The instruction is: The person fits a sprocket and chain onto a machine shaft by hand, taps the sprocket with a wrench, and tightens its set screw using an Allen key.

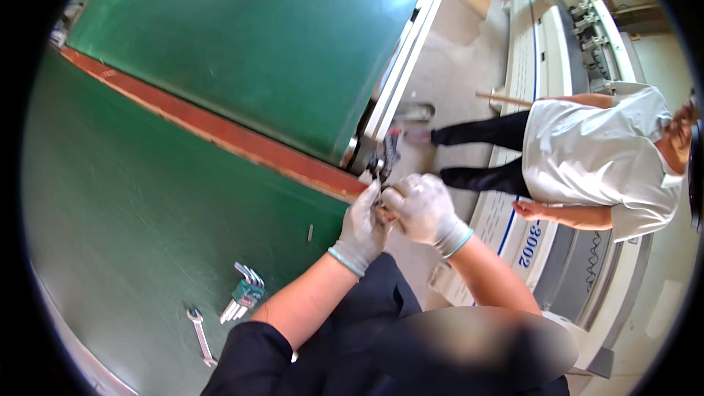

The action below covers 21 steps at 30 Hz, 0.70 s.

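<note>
Both gloved hands meet at the corner of the green belt surface, beside a metal roller end (355,151) and a dark metal bracket (389,158). My left hand (361,226) has its fingers closed, with thumb and fingertips pinched near a small dark part. My right hand (424,210) is curled right against it, fingertips bent inward. What lies between the fingers is mostly hidden and too small to name. To the left, a hex key set (245,295) in a green holder and an open-ended wrench (199,336) lie on the green surface.
A reddish-brown strip (220,132) separates two green belt surfaces (257,37). A white rail (411,59) edges the far one. A small metal pin (310,232) lies nearby. At right, a person (594,154) in a white shirt stands by a long white machine (524,59).
</note>
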Available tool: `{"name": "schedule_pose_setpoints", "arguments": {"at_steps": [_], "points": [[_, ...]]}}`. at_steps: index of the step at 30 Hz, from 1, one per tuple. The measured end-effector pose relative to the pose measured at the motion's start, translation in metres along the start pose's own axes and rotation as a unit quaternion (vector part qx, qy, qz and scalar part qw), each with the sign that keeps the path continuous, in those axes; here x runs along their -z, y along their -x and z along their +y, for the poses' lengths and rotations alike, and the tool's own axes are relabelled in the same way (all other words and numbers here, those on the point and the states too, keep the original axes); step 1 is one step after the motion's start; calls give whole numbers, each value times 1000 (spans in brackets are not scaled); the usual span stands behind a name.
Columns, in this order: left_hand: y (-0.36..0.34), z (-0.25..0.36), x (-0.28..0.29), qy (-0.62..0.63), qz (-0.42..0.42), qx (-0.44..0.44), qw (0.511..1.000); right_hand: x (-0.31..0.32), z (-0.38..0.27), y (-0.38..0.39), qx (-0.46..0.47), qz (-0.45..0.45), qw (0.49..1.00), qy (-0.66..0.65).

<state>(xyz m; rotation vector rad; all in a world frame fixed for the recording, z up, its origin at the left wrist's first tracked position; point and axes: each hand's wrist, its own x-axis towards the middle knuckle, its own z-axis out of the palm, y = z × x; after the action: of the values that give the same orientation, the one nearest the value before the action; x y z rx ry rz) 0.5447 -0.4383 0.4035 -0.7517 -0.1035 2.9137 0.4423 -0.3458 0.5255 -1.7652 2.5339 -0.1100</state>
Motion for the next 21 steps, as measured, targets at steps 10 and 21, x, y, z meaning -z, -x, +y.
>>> {"name": "schedule_pose_setpoints", "arguments": {"at_steps": [10,21], "points": [[112,36,-49,-335,1,-13,942,43,5,-16,57,-103,993,8],[185,127,-186,-443,0,-501,744,68,-42,23,74,-72,983,-153]]}}
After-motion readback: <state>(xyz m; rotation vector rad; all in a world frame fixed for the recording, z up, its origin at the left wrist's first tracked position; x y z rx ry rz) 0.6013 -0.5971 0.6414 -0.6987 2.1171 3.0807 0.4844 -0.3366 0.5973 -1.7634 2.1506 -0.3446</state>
